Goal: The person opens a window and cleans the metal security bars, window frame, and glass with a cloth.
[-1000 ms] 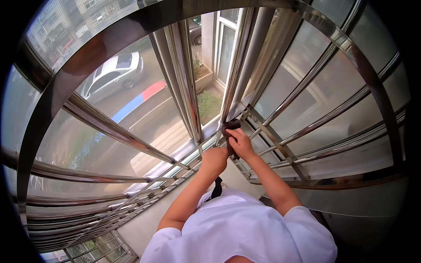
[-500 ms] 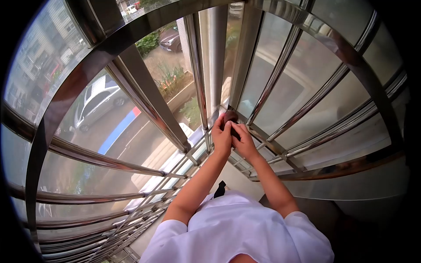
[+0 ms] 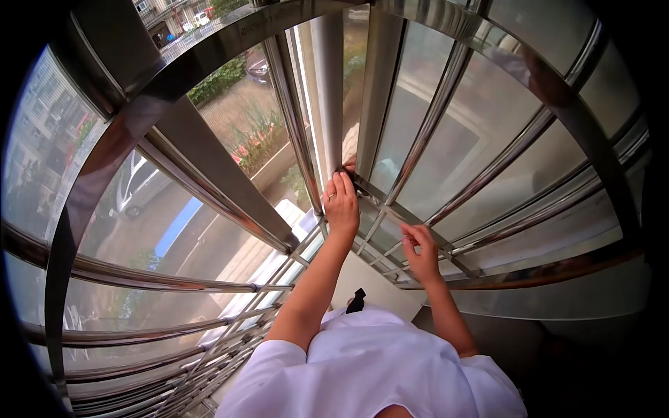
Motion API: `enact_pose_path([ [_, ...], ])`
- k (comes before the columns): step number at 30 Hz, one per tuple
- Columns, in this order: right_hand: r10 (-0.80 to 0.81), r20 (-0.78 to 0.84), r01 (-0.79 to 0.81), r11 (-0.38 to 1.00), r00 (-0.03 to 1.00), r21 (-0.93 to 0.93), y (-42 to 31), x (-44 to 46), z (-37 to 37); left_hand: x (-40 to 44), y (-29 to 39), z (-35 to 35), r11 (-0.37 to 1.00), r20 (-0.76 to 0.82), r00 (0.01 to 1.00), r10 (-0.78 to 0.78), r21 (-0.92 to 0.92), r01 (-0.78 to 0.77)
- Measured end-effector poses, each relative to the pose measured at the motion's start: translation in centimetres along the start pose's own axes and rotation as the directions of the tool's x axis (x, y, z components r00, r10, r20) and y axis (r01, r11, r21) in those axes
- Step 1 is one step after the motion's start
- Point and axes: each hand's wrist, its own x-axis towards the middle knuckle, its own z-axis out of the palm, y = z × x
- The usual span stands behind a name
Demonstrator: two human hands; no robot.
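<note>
My left hand (image 3: 341, 203) reaches forward to the corner where the window frame meets the metal rack. Its fingers rest over a small dark item (image 3: 343, 170), which is mostly hidden beneath the fingertips. A ring shows on one finger. Off to the right, my right hand (image 3: 420, 249) hangs over the rack's lattice (image 3: 380, 221), with its fingers loosely bent and apart and nothing seen between them.
Shiny metal bars (image 3: 446, 90) fan out on both sides, inside a large curved metal band (image 3: 90, 160). Behind the glass are a planted bed (image 3: 261, 143), a silver car (image 3: 136, 184) and a road. A pale wall panel (image 3: 376, 282) lies below the lattice.
Both hands were together on a dark brown item. My right hand has let go and moved right and back. My left hand has reached further forward, and the dark item is now mostly covered.
</note>
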Motion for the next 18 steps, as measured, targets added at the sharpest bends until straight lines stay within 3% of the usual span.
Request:
enact_pose_path([
  [5, -0.07, 0.053, 0.065, 0.993, 0.996, 0.095, 0.2, 0.2, 1.3, 0.6, -0.6, -0.2, 0.996, -0.028, 0.998, 0.064, -0.055, -0.066],
  [8, -0.071, 0.085, 0.059, 0.988, 0.994, 0.143, -1.2, 0.7, 1.7, 0.5, -0.8, -0.3, 0.989, -0.076, 0.986, 0.146, 0.015, -0.145],
  [10, -0.087, 0.095, 0.072, 0.986, 0.992, 0.154, -1.6, 1.0, 2.0, 0.5, -0.7, -1.4, 0.982, 0.072, 0.982, 0.174, -0.088, -0.167],
  [17, -0.101, 0.101, 0.08, 0.978, 0.99, 0.192, -1.1, 0.4, 1.9, -3.8, -0.9, -2.0, 0.882, 0.056, 0.907, 0.418, -0.266, -0.39],
  [18, -0.103, 0.097, 0.082, 0.977, 0.99, 0.195, -0.7, 0.3, 1.9, -4.3, -0.9, -2.7, 0.902, 0.106, 0.917, 0.386, -0.251, -0.351],
])
